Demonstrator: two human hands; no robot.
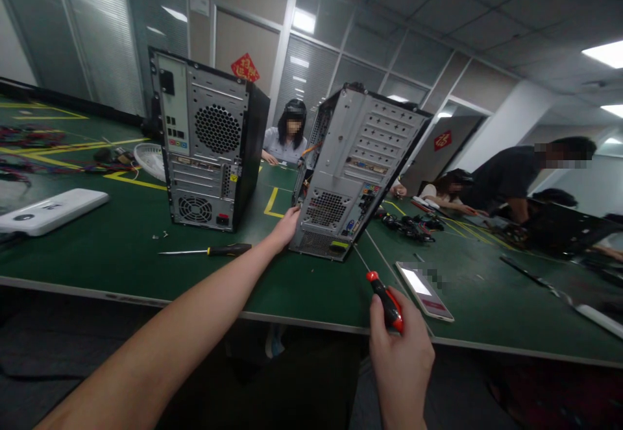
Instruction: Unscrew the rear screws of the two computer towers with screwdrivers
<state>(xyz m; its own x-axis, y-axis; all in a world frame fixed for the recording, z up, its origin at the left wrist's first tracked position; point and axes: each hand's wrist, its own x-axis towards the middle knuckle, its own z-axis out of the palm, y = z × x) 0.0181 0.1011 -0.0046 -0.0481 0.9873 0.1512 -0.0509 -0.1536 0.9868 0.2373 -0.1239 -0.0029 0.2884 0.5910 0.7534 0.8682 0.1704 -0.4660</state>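
Note:
An open-sided computer tower (335, 177) stands on the green table with its rear panel toward me, leaning in my view. My left hand (288, 227) grips its lower left edge; some of the fingers are hidden behind the case. In my right hand (402, 346) is a red and black screwdriver (388, 300). Its shaft points up and left, the tip at the lower right corner of the rear panel; I cannot tell whether it touches a screw. A second computer tower (209, 144) stands upright to the left.
A black and yellow screwdriver (228, 250) lies before the left tower, near small loose screws. A white power bank (56, 211) is far left and a phone (424, 292) at right. Cables (411, 222) lie behind the phone. A person (292, 133) sits opposite; others work at right.

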